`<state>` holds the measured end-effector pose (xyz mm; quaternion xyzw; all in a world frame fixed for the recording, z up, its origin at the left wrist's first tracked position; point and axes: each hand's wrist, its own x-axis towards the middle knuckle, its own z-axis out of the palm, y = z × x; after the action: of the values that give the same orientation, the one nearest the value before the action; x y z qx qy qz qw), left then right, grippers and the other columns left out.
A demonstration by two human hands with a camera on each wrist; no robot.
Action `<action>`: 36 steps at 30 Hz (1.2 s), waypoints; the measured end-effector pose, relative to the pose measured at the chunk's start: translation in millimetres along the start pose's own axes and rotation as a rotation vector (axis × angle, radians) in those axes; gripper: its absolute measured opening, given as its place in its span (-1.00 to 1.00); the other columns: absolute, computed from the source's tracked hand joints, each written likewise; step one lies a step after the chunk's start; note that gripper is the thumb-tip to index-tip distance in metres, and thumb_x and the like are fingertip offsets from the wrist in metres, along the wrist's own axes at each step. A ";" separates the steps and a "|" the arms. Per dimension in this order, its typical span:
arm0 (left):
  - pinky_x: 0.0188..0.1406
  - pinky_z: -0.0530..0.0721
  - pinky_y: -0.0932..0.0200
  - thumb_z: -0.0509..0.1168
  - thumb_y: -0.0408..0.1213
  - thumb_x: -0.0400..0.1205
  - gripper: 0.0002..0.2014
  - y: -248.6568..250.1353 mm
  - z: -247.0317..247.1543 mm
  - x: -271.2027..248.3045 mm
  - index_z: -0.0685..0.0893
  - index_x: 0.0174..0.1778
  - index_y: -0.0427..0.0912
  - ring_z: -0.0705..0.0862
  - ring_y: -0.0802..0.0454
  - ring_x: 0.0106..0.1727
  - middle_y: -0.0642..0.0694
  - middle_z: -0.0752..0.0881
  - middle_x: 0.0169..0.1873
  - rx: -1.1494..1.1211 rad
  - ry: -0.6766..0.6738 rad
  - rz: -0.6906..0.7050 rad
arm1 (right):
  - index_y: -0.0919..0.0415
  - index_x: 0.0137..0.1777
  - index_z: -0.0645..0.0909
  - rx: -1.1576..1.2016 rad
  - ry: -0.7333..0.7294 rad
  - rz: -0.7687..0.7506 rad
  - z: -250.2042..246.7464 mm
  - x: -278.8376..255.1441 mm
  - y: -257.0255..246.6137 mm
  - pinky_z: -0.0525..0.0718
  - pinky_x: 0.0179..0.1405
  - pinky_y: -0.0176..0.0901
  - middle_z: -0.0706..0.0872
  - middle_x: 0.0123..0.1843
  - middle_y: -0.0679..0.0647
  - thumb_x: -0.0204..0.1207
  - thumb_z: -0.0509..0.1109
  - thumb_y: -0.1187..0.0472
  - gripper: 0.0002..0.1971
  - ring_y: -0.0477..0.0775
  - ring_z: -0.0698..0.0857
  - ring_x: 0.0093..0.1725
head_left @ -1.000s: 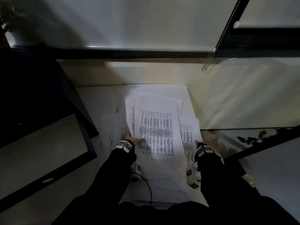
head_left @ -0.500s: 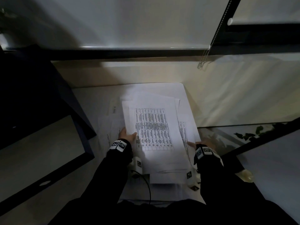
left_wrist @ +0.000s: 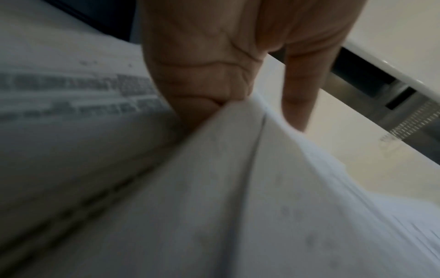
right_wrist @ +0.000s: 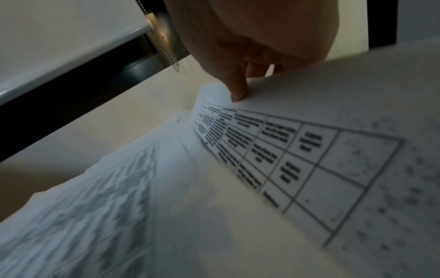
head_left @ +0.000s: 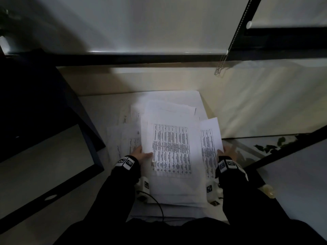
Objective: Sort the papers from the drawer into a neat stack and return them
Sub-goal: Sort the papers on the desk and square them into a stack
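Observation:
A loose pile of white printed papers [head_left: 171, 147] lies on a pale surface in front of me, its top sheet covered by a dense table. My left hand [head_left: 141, 154] pinches the left edge of the upper sheets [left_wrist: 238, 169], thumb on top. My right hand [head_left: 228, 151] holds a separate table-printed sheet [head_left: 210, 138] at its right edge, lifted and tilted beside the pile. In the right wrist view the thumb lies on that sheet [right_wrist: 309, 150] and the fingers are hidden behind it. More sheets [head_left: 127, 138] lie spread to the left, under the pile.
A dark open drawer unit [head_left: 44, 121] stands at the left with a pale panel below it. A blind's bead chain [head_left: 223, 64] hangs at the back right. A glass edge with a dark frame [head_left: 283, 147] runs along the right.
My right hand has lifted one printed sheet up and out at the right of the pile. My left hand keeps its hold on the pile's left edge.

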<state>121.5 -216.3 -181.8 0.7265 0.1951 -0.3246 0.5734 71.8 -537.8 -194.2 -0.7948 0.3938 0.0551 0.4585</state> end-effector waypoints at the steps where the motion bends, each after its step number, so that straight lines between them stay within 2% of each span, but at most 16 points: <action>1: 0.42 0.50 -0.23 0.43 -0.44 0.48 -0.35 0.9 3.4 -4.1 0.35 0.48 -0.30 0.58 -0.21 0.35 -0.29 0.55 0.41 -0.010 -0.014 0.002 | 0.46 0.41 0.43 0.013 -0.004 0.007 2.2 -6.2 -5.7 0.29 -0.11 -0.26 0.56 0.32 0.40 0.67 0.18 0.35 -0.65 0.33 0.56 0.31; 4: 0.50 0.42 -0.14 0.52 -0.28 0.42 -0.19 4.1 15.0 -11.4 0.24 0.53 -0.25 0.47 -0.11 0.44 -0.12 0.48 0.44 0.112 -0.062 0.028 | 0.43 0.45 0.41 -0.075 -0.091 0.017 26.4 -12.0 -16.3 0.38 0.28 -0.18 0.49 0.46 0.35 0.68 0.14 0.30 -0.62 0.28 0.50 0.42; 7: 0.54 0.36 -0.17 0.54 -0.19 0.38 -0.05 5.9 21.5 -9.6 0.13 0.60 -0.25 0.37 -0.21 0.54 -0.25 0.35 0.55 0.280 -0.049 0.062 | 0.40 0.24 0.52 -0.039 -0.159 0.037 48.7 -16.2 -31.6 0.46 0.24 -0.14 0.55 0.18 0.26 0.71 0.08 0.16 -0.67 0.12 0.56 0.21; 10: 0.47 0.46 -0.13 0.60 -0.14 0.27 -0.03 2.3 20.8 -7.7 0.24 0.55 -0.19 0.50 -0.19 0.44 -0.21 0.50 0.46 0.320 -0.068 0.064 | 0.39 0.50 0.36 -0.041 -0.187 0.037 55.2 -13.6 -37.6 0.35 0.45 -0.03 0.47 0.47 0.35 0.69 0.12 -0.02 -0.45 0.28 0.47 0.46; 13: 0.40 0.55 -0.11 0.56 -0.30 0.36 -0.24 4.7 22.7 -17.2 0.39 0.46 -0.24 0.61 -0.18 0.33 -0.22 0.62 0.33 0.213 -0.058 0.097 | 0.31 0.62 0.18 -0.122 -0.362 -0.069 56.3 -8.2 -33.8 0.31 0.51 0.02 0.31 0.62 0.25 0.51 0.41 0.01 -0.23 0.24 0.35 0.58; 16: 0.54 0.34 -0.18 0.42 -0.39 0.50 -0.23 9.9 23.7 -17.4 0.17 0.58 -0.24 0.33 -0.22 0.57 -0.24 0.31 0.56 -0.048 0.105 0.097 | 0.30 0.60 0.23 -0.257 -0.464 -0.143 59.5 -3.4 -27.3 0.39 0.45 -0.03 0.41 0.57 0.23 0.44 0.47 0.04 -0.21 0.21 0.44 0.52; 18: 0.58 0.21 -0.14 0.34 -0.40 0.57 -0.23 11.0 23.1 -16.4 0.06 0.63 -0.21 0.18 -0.18 0.64 -0.20 0.16 0.63 -0.002 0.136 0.139 | 0.28 0.48 0.42 -0.218 -0.352 -0.157 64.1 -1.9 -22.5 0.50 0.30 -0.08 0.59 0.42 0.23 0.43 0.51 0.08 -0.34 0.21 0.59 0.38; 21: 0.65 0.09 -0.10 0.33 -0.42 0.57 -0.22 12.6 21.0 -21.1 0.06 0.64 -0.11 0.08 -0.09 0.67 -0.12 0.08 0.65 -0.094 0.018 0.223 | 0.22 0.25 0.60 -0.069 -0.021 -0.083 62.2 -4.6 -18.9 0.62 0.17 -0.08 0.70 0.20 0.24 0.14 0.57 -0.28 -0.23 0.20 0.68 0.18; 23: 0.64 0.03 -0.03 0.34 -0.39 0.58 -0.23 13.1 18.9 -24.8 0.07 0.64 -0.09 0.03 -0.04 0.68 -0.08 0.06 0.66 -0.164 -0.019 0.230 | 0.16 -0.06 0.63 0.081 0.006 -0.043 53.6 -9.8 -22.8 0.56 0.07 -0.13 0.69 -0.06 0.13 0.06 0.46 -0.47 -0.29 0.16 0.64 0.04; 24: 0.63 0.03 -0.04 0.35 -0.35 0.58 -0.21 13.8 18.2 -25.5 0.06 0.64 -0.07 0.02 -0.04 0.68 -0.07 0.05 0.66 -0.207 -0.023 0.215 | 0.11 -0.19 0.61 0.126 -0.051 -0.051 46.9 -15.0 -28.1 0.48 0.03 -0.17 0.64 -0.18 0.07 0.16 0.39 -0.48 -0.39 0.10 0.60 -0.01; 25: 0.64 0.05 -0.08 0.38 -0.29 0.56 -0.20 15.9 18.7 -27.5 0.06 0.64 -0.05 0.04 -0.06 0.68 -0.07 0.07 0.66 -0.232 -0.011 0.214 | 0.15 -0.16 0.64 0.131 -0.130 -0.055 41.1 -17.8 -31.1 0.44 0.07 -0.18 0.65 -0.16 0.06 0.30 0.36 -0.40 -0.45 0.06 0.58 0.04; 26: 0.64 0.09 -0.13 0.40 -0.23 0.54 -0.20 17.8 19.9 -28.1 0.10 0.64 -0.03 0.09 -0.09 0.68 -0.08 0.12 0.65 -0.231 0.018 0.215 | 0.22 0.07 0.67 0.149 -0.216 -0.055 37.0 -18.1 -32.8 0.45 0.19 -0.15 0.69 0.00 0.09 0.39 0.38 -0.29 -0.44 0.05 0.58 0.17; 28: 0.60 0.24 -0.21 0.41 -0.13 0.50 -0.26 19.9 22.0 -21.2 0.23 0.58 -0.05 0.29 -0.13 0.61 -0.16 0.30 0.60 -0.164 0.009 0.247 | 0.25 0.49 0.43 0.136 -0.342 -0.078 35.6 -15.0 -32.1 0.42 0.45 0.02 0.57 0.42 0.13 0.31 0.53 -0.20 -0.17 0.14 0.50 0.45; 31: 0.48 0.41 -0.04 0.31 -0.15 0.59 -0.46 26.1 32.1 -19.4 0.38 0.49 -0.12 0.49 0.00 0.37 -0.10 0.49 0.43 0.065 -0.021 0.233 | 0.27 0.55 0.32 0.006 -0.420 -0.151 39.5 -10.2 -29.2 0.41 0.47 0.04 0.47 0.53 0.24 0.40 0.55 0.10 -0.24 0.21 0.46 0.50; 34: 0.48 0.39 -0.07 0.25 -0.04 0.60 -0.61 23.4 32.9 -13.1 0.55 0.37 0.04 0.44 -0.16 0.40 -0.16 0.44 0.44 0.350 0.412 0.157 | 0.28 0.57 0.31 -0.102 -0.305 -0.184 41.8 -10.8 -26.3 0.40 0.50 0.03 0.45 0.54 0.26 0.46 0.50 0.23 -0.29 0.23 0.45 0.52; 36: 0.53 0.19 -0.16 0.24 -0.09 0.58 -0.51 16.9 26.3 -13.8 0.39 0.46 0.02 0.20 -0.26 0.54 -0.25 0.21 0.53 0.372 0.587 0.006 | 0.27 0.57 0.32 -0.127 -0.245 -0.171 41.4 -7.9 -22.8 0.40 0.50 0.02 0.46 0.53 0.25 0.48 0.47 0.25 -0.33 0.24 0.46 0.50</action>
<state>116.2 -244.9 -163.7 0.8816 0.2869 -0.1300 0.3516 93.2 -495.1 -198.7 -0.8401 0.2618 0.1369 0.4550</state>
